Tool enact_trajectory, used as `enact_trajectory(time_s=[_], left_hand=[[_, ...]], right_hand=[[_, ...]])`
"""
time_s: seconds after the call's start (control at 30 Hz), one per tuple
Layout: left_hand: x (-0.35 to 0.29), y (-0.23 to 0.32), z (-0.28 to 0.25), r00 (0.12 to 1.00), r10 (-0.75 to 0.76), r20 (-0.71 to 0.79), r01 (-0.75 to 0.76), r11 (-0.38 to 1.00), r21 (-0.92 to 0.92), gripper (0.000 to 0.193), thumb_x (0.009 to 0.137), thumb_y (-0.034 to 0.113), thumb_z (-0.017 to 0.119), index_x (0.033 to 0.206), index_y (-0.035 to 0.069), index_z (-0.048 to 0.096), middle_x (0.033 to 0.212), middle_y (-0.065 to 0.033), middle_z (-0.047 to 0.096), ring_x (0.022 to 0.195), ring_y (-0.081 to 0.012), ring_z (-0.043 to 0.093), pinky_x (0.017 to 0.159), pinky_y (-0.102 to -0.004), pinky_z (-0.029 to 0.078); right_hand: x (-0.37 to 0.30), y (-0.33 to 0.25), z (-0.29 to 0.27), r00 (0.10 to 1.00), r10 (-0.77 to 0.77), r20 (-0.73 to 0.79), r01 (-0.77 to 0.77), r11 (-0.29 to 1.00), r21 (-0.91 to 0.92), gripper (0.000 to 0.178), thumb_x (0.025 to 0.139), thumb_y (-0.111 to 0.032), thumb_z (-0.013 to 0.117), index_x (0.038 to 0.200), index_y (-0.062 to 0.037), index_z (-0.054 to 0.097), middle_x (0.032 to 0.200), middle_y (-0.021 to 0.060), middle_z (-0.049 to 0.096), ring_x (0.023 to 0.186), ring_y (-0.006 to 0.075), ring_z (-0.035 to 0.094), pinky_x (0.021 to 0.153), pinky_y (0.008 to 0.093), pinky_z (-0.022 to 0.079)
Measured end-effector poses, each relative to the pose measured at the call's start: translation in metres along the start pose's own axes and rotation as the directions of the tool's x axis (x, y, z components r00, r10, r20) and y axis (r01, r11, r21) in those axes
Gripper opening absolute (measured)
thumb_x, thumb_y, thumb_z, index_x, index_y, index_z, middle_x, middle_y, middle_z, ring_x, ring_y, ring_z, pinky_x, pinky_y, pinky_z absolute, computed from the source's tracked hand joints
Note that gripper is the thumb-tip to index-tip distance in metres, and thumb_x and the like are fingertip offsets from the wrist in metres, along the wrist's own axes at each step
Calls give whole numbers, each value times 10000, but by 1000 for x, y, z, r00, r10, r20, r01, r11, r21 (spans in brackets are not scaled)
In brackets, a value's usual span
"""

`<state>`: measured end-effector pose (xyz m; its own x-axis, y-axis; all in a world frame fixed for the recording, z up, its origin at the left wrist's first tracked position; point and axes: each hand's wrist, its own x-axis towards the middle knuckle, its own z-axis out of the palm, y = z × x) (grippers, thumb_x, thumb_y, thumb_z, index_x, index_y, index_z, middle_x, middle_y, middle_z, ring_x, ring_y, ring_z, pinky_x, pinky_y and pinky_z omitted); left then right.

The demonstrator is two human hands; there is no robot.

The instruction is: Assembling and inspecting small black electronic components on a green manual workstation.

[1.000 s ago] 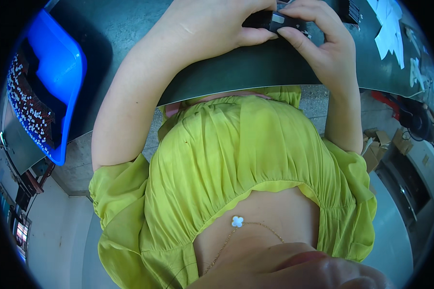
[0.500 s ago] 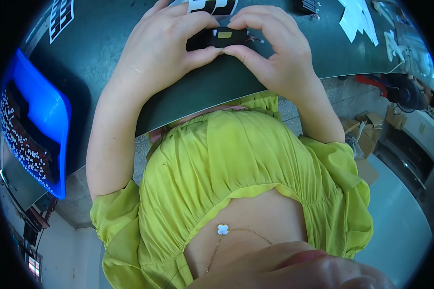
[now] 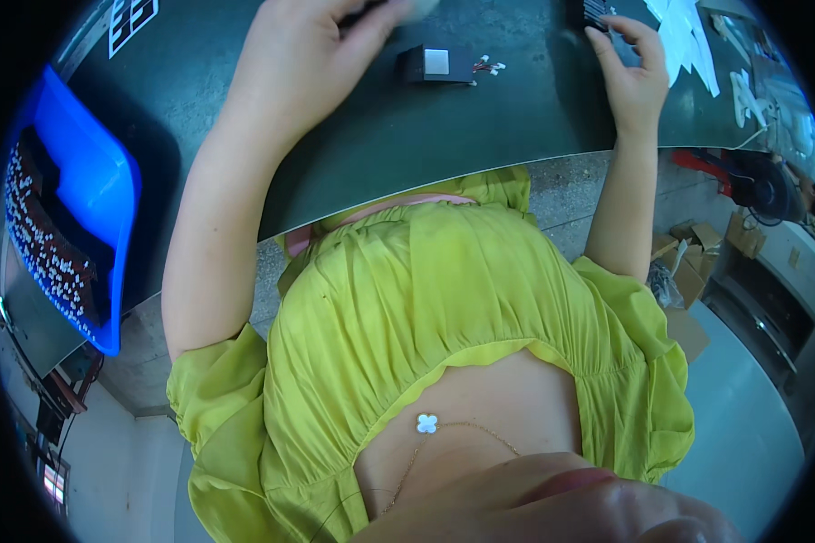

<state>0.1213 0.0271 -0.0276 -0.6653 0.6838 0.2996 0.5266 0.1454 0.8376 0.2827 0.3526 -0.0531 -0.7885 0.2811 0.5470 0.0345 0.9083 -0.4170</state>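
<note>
A black, box-like block with a pale silver square on it and thin wires ending in small white connectors lies on the dark green table. My left hand is raised to its left at the top edge, fingers bent around something dark and whitish that is blurred and partly cut off. Farther right, my right hand pinches with thumb and forefinger at a ridged black block, which the top edge cuts off.
On the left a blue bin contains dark pieces with many small white connectors. White paper sheets and white plastic parts lie at the right. A black-and-white patterned card is at the far left. Cardboard boxes stand below the table.
The black block that both hands held is now on the table, with a pale square facing up. My left hand has moved up; my right hand has moved right to the other black block.
</note>
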Motion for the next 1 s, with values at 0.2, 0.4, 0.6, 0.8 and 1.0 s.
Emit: enact_trajectory(time_s=[0.2, 0.4, 0.6, 0.8, 1.0], left_hand=[[10, -18, 5, 981, 109, -159, -139, 971, -193, 598, 914, -102, 645, 1478, 71, 548, 1364, -70, 622, 1224, -139, 590, 994, -287, 512], [2, -21, 7, 985, 112, -132, -150, 933, -328, 608, 942, -88, 641, 1515, 42, 489, 1449, -67, 556, 1244, -127, 569, 1021, -278, 489], [11, -9, -4, 990, -38, -133, -28, 887, -462, 507, 970, -13, 663, 1462, 23, 549, 1324, -71, 621, 1140, -97, 604, 967, -258, 510], [10, -3, -1, 965, -257, -52, 154, 716, -681, 340, 995, 6, 647, 1335, 6, 643, 1199, -48, 671, 998, -71, 640, 854, -202, 526], [8, -11, 3, 990, -108, -87, 33, 792, -609, 319, 1002, -2, 636, 1320, 9, 651, 1180, -30, 673, 1016, -67, 626, 861, -207, 516]], right_hand=[[18, -46, 0, 992, 87, -97, -38, 905, 423, 151, 963, -70, 721, 1087, 14, 740, 1006, 59, 740, 943, 109, 651, 878, 252, 496], [61, -148, 45, 896, 101, 433, -319, 824, 467, 109, 922, -79, 736, 936, 4, 665, 892, 12, 666, 792, 73, 591, 724, 245, 486], [69, -134, 53, 890, -238, 389, 0, 853, 521, 109, 880, -51, 739, 896, -6, 641, 850, 71, 642, 750, 165, 600, 695, 277, 475], [62, -139, 67, 954, -295, -52, 295, 899, 322, 279, 779, 43, 791, 1042, -27, 734, 936, 113, 650, 857, 237, 649, 736, 320, 512], [61, -140, 66, 894, -426, -138, 448, 852, 272, 211, 768, 34, 811, 967, -10, 756, 900, 107, 648, 821, 246, 633, 707, 320, 501]])
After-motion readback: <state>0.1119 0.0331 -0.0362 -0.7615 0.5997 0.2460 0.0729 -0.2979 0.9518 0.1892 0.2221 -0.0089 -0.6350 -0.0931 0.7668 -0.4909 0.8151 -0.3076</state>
